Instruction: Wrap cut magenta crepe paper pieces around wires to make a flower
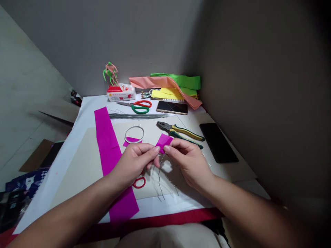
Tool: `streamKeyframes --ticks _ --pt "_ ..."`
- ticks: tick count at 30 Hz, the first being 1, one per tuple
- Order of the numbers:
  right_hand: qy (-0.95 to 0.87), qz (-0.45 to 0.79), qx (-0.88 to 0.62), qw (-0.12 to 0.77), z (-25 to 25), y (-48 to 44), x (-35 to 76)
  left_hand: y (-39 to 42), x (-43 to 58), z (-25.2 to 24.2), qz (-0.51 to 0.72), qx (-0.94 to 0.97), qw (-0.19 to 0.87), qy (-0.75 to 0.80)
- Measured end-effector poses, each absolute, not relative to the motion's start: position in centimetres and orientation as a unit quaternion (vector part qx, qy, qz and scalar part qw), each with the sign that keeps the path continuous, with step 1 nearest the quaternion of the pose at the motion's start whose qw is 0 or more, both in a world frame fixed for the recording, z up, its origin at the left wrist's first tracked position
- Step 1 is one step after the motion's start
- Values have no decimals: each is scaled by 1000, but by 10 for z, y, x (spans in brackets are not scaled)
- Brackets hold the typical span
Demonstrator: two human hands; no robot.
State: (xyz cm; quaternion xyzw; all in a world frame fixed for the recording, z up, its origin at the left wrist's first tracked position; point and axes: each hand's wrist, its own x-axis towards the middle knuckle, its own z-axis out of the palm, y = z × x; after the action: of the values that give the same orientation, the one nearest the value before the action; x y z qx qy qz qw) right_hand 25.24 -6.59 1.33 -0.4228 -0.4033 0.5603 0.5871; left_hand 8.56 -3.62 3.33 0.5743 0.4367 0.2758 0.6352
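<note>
Between my two hands is a small piece of magenta crepe paper [164,140], pinched near its lower edge. My left hand [139,156] is closed on its left side with thumb and fingers. On the right side, my right hand [187,160] pinches it too. A thin twisted wire [159,175] hangs down below the paper; where its top is held is hidden by the fingers. Under my left forearm runs a long magenta crepe paper strip [107,141]. A red scissor handle [140,182] shows beside my left wrist. A wire ring [134,134] lies partly over a magenta scrap [127,142].
Pliers [178,131] lie just beyond my hands, with a black phone-like slab [218,143] to their right. Farther back are red-and-green scissors [139,106], a bundle of wires [139,116], a phone [172,107], a tissue pack [121,93] and folded coloured paper [165,82].
</note>
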Motion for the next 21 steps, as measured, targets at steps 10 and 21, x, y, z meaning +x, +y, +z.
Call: streamKeyframes --ticks 10,21 --pt "-419 586 -386 577 11 -66 252 -37 86 34 276 559 663 414" --pt "-409 565 -402 594 10 -66 253 -41 90 40 294 540 644 455"
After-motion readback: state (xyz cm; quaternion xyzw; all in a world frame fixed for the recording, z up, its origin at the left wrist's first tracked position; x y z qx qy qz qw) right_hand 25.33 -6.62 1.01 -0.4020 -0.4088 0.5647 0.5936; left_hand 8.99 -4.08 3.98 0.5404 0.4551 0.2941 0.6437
